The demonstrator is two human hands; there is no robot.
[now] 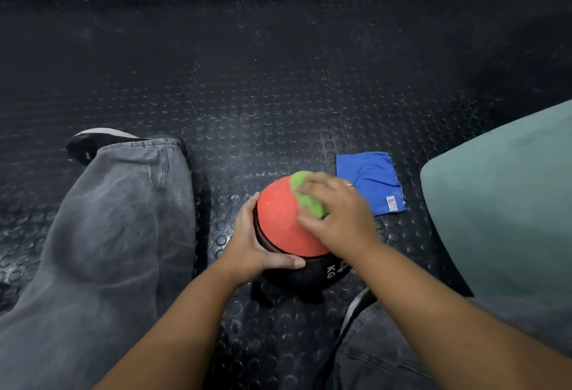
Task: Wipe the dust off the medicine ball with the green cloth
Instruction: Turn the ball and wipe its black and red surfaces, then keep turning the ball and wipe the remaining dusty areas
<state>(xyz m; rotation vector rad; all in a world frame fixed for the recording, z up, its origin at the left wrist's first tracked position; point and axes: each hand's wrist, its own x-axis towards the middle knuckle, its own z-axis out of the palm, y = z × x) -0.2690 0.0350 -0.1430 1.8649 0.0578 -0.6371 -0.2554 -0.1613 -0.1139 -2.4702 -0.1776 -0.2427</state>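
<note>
White letters "KG" are showing on the black lower part of the ball (278, 222), lying sideways near its front edge. Just beside them a white figure is peeking out, mostly covered by the right forearm (433, 312) and not readable. A small red and white tag (391, 203) is sitting on the blue cloth (368, 179), its print being too small to read

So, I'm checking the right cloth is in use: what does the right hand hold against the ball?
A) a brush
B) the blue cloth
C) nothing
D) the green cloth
D: the right hand holds the green cloth on the red top of the ball, while the blue cloth lies on the floor beside it.
</note>
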